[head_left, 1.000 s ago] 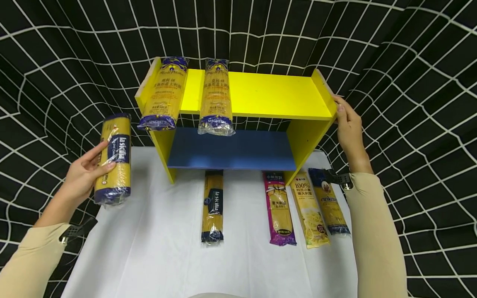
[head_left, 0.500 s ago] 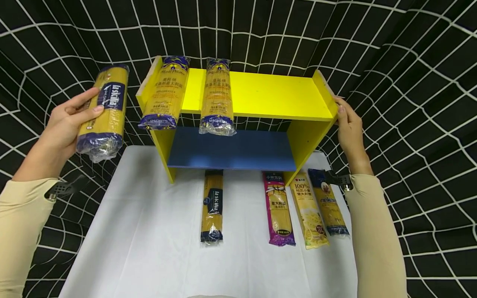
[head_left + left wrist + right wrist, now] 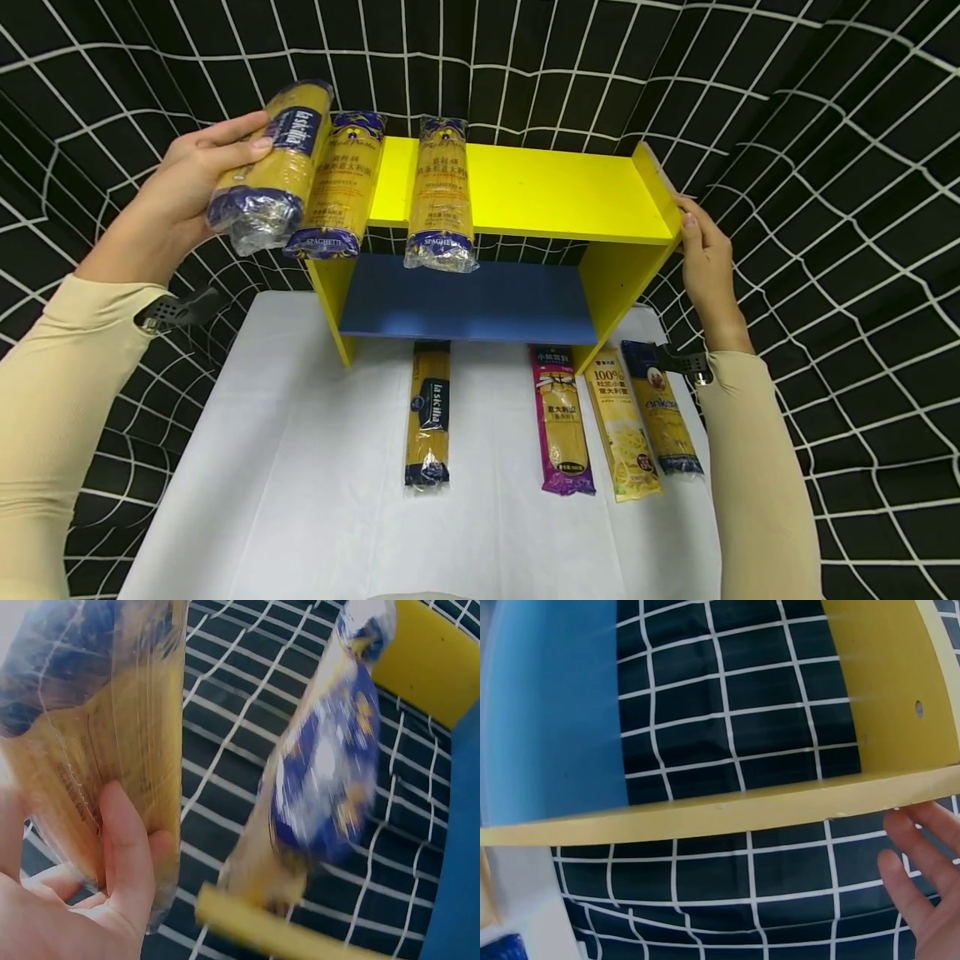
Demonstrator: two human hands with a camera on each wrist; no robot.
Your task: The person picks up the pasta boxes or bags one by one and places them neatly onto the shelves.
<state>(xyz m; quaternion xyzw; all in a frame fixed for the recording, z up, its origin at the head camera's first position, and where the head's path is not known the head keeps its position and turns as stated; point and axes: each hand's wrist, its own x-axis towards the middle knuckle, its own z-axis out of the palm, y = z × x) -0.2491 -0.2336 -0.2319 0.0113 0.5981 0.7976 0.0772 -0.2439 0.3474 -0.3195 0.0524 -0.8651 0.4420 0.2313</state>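
Observation:
My left hand (image 3: 191,179) grips a la sicilia spaghetti pack (image 3: 281,158), yellow with blue ends, thumb and fingers around its side. It is held in the air at the shelf's upper left end, partly overlapping a Moli spaghetti pack (image 3: 339,187) on the yellow top board. A second Moli spaghetti pack (image 3: 441,196) lies to the right on that board. In the left wrist view, the held pack (image 3: 97,750) fills the left side. My right hand (image 3: 707,258) rests against the right side panel of the yellow and blue shelf (image 3: 555,192); its fingers (image 3: 911,851) look fairly straight.
On the white table (image 3: 322,517) lie another la sicilia pack (image 3: 429,417), a purple pasta pack (image 3: 562,425), a pale yellow pasta pack (image 3: 622,425) and a dark blue ended pack (image 3: 662,412). A black net-patterned cloth (image 3: 555,67) hangs behind and at both sides.
My left hand has lifted the la sicilia pack from beside the shelf, up and then right to its top left corner. The right hand stays at the right panel.

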